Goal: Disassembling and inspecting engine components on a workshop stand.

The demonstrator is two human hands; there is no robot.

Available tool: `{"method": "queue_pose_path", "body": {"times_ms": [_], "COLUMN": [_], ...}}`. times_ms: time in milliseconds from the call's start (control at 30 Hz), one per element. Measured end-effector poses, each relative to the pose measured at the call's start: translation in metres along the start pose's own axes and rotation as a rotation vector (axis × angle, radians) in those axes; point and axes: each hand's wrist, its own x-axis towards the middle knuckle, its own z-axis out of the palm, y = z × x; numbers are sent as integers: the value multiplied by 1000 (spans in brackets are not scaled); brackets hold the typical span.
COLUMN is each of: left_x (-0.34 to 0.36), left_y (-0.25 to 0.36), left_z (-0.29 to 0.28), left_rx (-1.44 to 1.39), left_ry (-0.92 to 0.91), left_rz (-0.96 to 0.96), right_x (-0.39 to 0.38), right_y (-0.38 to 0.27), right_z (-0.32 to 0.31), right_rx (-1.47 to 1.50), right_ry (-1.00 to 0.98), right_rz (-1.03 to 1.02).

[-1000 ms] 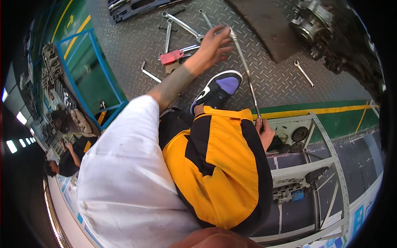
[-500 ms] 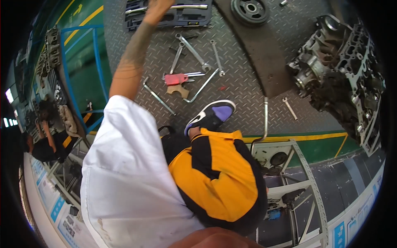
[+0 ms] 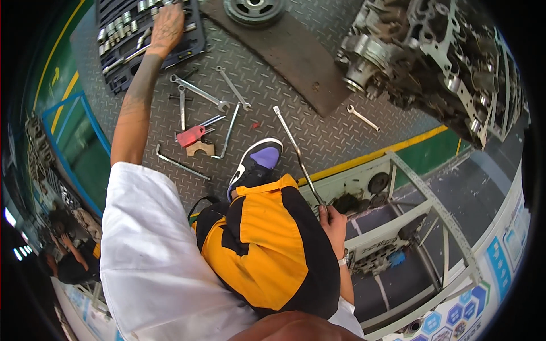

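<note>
My left hand [image 3: 167,28] reaches into an open socket set case [image 3: 116,68] at the top left, over sockets and bars; its fingertips are hidden. Low on the right, my right hand [image 3: 331,223] grips the lower end of a long bent steel bar [image 3: 296,145], whose tip points up across the tread plate beside my shoe [image 3: 263,159]. Between the case and the shoe lie several combination wrenches [image 3: 202,91], hex bars [image 3: 179,160], a red holder with keys [image 3: 187,136] and a tan piece [image 3: 199,149]. A small wrench [image 3: 364,118] lies to the right.
A greasy engine block [image 3: 426,62] fills the upper right. A round pulley [image 3: 253,8] sits by a dark flat plate [image 3: 301,79]. Metal racks [image 3: 421,187] with parts stand lower right. At the far left another person [image 3: 74,261] works among engine parts beside a blue frame [image 3: 96,122].
My left hand has left the bar's upper part and reached up-left to the socket case. The bar stays in my right hand, its tip angled more leftward. The view has shifted.
</note>
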Motion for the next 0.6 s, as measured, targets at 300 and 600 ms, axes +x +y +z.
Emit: {"method": "queue_pose_path", "body": {"times_ms": [300, 600], "left_x": [-9, 14], "left_y": [52, 291], "left_z": [-41, -166], "left_rx": [-251, -2277], "left_ry": [584, -401], "left_rz": [305, -154], "right_x": [-12, -44], "right_y": [36, 49], "right_z": [26, 52], "right_rx": [191, 262], "right_ry": [58, 147], "right_rz": [106, 111]}}
